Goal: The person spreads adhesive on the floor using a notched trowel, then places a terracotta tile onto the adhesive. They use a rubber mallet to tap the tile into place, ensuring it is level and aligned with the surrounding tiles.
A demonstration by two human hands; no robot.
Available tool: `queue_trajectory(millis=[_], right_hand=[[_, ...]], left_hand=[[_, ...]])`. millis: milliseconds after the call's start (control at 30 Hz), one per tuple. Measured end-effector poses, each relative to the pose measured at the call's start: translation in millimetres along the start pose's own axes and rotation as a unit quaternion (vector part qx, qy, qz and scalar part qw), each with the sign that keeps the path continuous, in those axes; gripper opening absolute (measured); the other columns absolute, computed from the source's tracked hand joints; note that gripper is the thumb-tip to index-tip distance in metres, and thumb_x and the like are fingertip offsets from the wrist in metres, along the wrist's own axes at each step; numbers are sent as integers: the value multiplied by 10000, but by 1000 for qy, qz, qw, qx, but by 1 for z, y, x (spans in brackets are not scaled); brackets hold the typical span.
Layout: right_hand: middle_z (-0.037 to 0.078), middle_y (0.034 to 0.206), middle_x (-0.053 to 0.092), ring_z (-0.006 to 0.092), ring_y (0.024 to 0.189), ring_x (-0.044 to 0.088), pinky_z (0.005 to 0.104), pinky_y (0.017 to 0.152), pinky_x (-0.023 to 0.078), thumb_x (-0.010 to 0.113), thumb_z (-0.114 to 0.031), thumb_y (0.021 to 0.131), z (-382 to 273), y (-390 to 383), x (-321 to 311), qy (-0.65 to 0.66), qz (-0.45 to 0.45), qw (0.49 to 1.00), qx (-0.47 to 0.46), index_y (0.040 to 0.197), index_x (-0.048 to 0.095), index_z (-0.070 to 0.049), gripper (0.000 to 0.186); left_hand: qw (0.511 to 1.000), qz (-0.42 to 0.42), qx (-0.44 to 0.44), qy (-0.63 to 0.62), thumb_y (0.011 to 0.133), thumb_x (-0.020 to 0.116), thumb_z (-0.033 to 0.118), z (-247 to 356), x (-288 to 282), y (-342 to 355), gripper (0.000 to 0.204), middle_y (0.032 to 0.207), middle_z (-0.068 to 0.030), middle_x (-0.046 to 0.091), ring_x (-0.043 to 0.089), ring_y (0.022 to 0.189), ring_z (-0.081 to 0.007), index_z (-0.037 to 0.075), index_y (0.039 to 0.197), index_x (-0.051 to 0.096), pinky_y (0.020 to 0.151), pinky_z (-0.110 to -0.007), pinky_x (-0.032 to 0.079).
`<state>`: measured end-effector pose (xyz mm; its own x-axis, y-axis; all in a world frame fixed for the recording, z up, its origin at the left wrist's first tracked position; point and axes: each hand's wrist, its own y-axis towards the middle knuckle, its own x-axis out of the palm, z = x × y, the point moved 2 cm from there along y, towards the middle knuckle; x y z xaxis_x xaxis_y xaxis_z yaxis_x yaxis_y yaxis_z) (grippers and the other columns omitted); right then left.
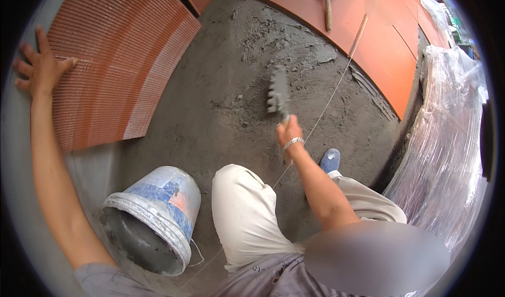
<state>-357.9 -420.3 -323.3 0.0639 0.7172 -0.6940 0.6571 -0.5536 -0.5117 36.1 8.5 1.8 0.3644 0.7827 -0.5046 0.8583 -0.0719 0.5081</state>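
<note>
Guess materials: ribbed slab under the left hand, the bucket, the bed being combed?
Ribbed tile: probably fired clay or ceramic, matt terracotta with fine parallel ridges, likely its back face. Bucket: looks plastic, blue and white, caked with grey residue. Mortar bed: seems wet cement mortar, grey, coarse, lumpy. The right hand holds a notched trowel, apparently metal, though blurred.

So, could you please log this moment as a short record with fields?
Left hand: left hand lies flat on a ribbed tile
Right hand: right hand grips a notched trowel over the mortar bed
Beside the knee: bucket, tipped on its side
Laid tiles: smooth orange tiles, a hammer on them
Line: string stretched across the mortar
</note>
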Motion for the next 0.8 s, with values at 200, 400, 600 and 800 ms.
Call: queue_trajectory(millis=[200, 400, 600, 800], right_hand=[[154, 1047, 647, 351, 1007, 602, 455, 878, 502, 678, -177, 836, -16, 17, 7, -190, 238, 921, -242, 1183, 566, -138, 366], [77, 1006, 616, 294, 996, 596, 437, 820, 513, 647, -154, 837, -38, 8, 78, -174, -63, 939, -290, 993, 640, -174, 157], [113, 990, 618, 309, 995, 612, 461, 782, 497, 591, -212, 877, -33, 21, 104, -247, -80, 921, -291, 990, 634, -157, 132], [149, 998, 639, 354, 952, 630, 443, 828, 517, 651, -144, 831, -51, 19, 59, -29, -19, 974, -222, 1078, 655, -159, 247]], left_hand=[[1000, -2, 9, 5, 677, 827, 545, -1, 0, 0, 1172, 1594, -221, 126, 134, 1398, -569, 377, 1554, 68, 1002, -749, 221], [1000, -9, 6, 7, 650, 838, 567, -2, -9, 1, 1205, 1600, -202, 106, 117, 1403, -560, 389, 1552, 59, 997, -755, 231], [997, -66, -8, -32, 595, 893, 509, 3, -43, -11, 1297, 1617, -177, 37, 74, 1437, -518, 394, 1552, 24, 1040, -738, 248], [974, -183, -9, -134, 559, 923, 461, -4, -72, -14, 1418, 1626, -170, -101, -53, 1481, -453, 278, 1570, -55, 1122, -691, 157]])
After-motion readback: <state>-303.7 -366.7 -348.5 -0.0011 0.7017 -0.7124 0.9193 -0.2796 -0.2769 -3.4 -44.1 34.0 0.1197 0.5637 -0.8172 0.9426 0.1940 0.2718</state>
